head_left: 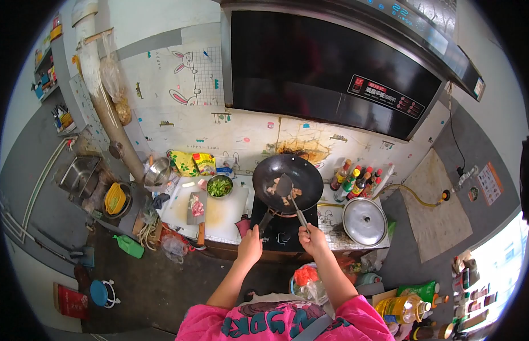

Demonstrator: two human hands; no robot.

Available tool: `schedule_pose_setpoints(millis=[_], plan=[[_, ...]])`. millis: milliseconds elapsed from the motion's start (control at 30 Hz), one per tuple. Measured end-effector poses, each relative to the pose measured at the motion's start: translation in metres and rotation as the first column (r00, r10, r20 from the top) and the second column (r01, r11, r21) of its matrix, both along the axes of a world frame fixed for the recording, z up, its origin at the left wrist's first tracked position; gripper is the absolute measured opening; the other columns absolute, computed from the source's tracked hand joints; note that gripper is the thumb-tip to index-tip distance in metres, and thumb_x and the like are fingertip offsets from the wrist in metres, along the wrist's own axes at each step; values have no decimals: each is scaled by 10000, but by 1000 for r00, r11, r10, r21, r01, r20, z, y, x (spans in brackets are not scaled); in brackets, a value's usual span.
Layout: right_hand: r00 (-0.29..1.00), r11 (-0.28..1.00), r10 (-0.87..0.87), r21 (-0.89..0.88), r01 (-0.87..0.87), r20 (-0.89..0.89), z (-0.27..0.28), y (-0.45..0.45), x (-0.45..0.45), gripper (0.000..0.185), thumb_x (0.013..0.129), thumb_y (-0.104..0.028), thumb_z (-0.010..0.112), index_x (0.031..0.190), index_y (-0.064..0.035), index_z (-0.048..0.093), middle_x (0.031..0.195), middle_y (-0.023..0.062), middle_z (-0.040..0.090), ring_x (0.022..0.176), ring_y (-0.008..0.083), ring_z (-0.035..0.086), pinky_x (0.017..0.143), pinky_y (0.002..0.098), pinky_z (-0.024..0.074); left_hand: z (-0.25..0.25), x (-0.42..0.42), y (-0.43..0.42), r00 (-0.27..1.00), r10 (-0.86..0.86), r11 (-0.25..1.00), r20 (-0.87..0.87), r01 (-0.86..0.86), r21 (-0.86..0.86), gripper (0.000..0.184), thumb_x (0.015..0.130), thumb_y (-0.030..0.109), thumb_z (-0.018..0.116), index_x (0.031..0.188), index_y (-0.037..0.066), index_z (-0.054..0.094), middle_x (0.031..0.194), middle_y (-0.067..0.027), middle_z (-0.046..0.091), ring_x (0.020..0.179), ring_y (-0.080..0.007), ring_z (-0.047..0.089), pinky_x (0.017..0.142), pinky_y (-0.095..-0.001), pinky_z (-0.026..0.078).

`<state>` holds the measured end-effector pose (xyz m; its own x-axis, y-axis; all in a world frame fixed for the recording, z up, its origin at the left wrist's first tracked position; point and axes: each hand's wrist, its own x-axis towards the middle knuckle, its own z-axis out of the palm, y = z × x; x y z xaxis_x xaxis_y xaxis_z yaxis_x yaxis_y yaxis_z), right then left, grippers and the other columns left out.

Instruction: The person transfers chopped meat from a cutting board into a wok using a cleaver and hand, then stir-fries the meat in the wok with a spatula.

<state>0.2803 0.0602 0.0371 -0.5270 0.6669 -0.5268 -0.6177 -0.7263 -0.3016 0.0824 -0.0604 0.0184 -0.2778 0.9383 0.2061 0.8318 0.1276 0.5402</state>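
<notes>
A black wok [264, 186] sits on the gas stove [282, 233], with small browned pieces of food [273, 185] in it. My left hand [251, 246] is closed around the wok's handle [266, 220]. In my right hand [314, 238] is the handle of a spatula [300, 216]; its dark blade rests among the food in the wok. To the left, a cleaver [197, 210] lies on a white cutting board [227, 213] with chopped pinkish pieces on its blade. A metal bowl of cut green vegetables [219, 186] stands behind it.
A lidded silver pot [364, 221] stands right of the stove, with several sauce bottles [351, 183] behind it. The range hood [327, 62] hangs above. Food packets [204, 163] lean at the wall. A green jug [128, 246] and a blue stool [100, 293] are at the left.
</notes>
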Motion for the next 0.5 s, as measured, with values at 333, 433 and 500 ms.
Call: schedule_pose_setpoints(millis=[333,433,500], plan=[[916,991,43,-99,-90,-398,3,-5,11,244,974,-187,294,1053,31,370,687,23,376,503,73,308,368,186,246,-1,0,0,1000,-3,1000,-17,3,17,489,817,126,550,1242,-21,358,942,-211,508,777,-374,573,640,-453,478],[913,989,105,-52,-136,-394,11,-13,15,268,971,-201,315,1077,33,388,698,20,376,502,72,307,369,187,244,-5,0,0,1000,-2,999,-28,3,47,485,816,123,549,1239,-23,362,938,-210,508,776,-376,573,637,-452,477],[942,991,111,-39,-130,-317,16,-15,16,299,966,-214,338,1101,38,426,706,17,366,503,72,307,368,196,241,-6,1,0,1000,-2,998,-28,4,59,482,816,121,548,1237,-24,365,935,-209,508,775,-376,573,636,-453,476]])
